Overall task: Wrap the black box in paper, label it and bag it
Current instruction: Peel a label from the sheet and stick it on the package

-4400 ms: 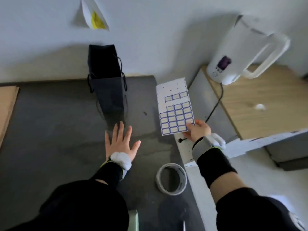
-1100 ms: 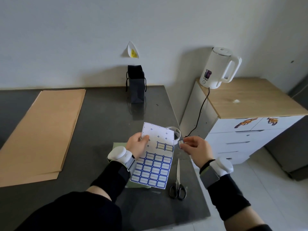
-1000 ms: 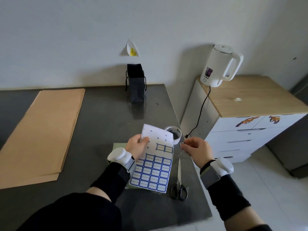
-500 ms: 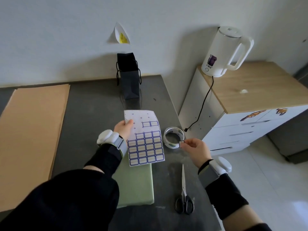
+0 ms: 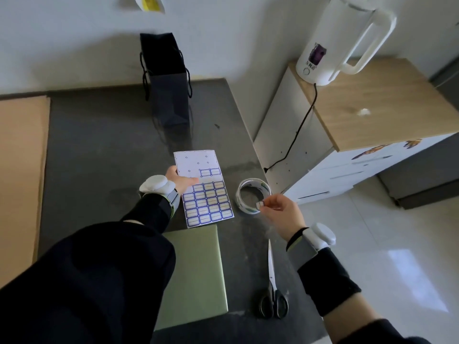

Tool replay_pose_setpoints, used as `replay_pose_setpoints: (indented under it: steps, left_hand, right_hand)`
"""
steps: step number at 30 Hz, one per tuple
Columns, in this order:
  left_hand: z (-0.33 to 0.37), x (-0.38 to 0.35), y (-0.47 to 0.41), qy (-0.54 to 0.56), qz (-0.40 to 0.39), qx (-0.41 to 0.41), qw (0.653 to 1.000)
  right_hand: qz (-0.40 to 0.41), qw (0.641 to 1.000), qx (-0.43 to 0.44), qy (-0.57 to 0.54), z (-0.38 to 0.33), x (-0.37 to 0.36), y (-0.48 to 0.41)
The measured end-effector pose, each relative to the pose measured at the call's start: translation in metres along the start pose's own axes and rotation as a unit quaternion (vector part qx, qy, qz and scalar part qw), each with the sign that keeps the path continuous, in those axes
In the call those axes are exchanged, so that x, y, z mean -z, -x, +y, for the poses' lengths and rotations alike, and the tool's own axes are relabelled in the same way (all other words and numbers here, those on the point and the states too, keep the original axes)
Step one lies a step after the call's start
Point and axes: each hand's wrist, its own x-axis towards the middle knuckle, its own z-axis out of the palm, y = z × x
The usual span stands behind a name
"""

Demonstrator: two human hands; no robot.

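Note:
My left hand (image 5: 179,180) holds the white label sheet (image 5: 203,189) with blue-bordered stickers by its left edge, low over the dark table. My right hand (image 5: 280,214) pinches one small peeled label (image 5: 259,204) between thumb and forefinger, just in front of the tape roll (image 5: 253,197). A box wrapped in pale green paper (image 5: 196,274) lies flat near the front edge, partly hidden by my left sleeve. The black paper bag (image 5: 166,83) stands upright against the wall at the back of the table.
Scissors (image 5: 272,291) lie right of the green box. A stack of brown paper (image 5: 21,175) covers the table's left side. Right of the table stands a white cabinet with a wooden top (image 5: 377,100) carrying a white kettle (image 5: 340,38) and its cord.
My left hand has carried the label sheet forward and down toward the table. My right hand keeps the peeled label, now in front of the tape roll. The view has tilted downward.

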Motion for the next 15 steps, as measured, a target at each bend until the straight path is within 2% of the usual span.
replay_pose_setpoints:
  steps: [3, 7, 15]
  left_hand:
    - [-0.002, 0.001, -0.001, -0.090, -0.017, -0.048, 0.995]
    - [-0.012, 0.000, -0.006, -0.256, -0.041, -0.083, 0.962]
    - [-0.027, -0.003, 0.007, -0.297, -0.065, -0.100, 0.947]
  right_hand:
    - [-0.004, 1.000, -0.010, -0.014, 0.003, -0.007, -0.001]
    - [-0.005, 1.000, -0.006, -0.029, 0.002, -0.010, 0.002]
    - [-0.021, 1.000, -0.012, -0.018, 0.013, -0.007, 0.015]
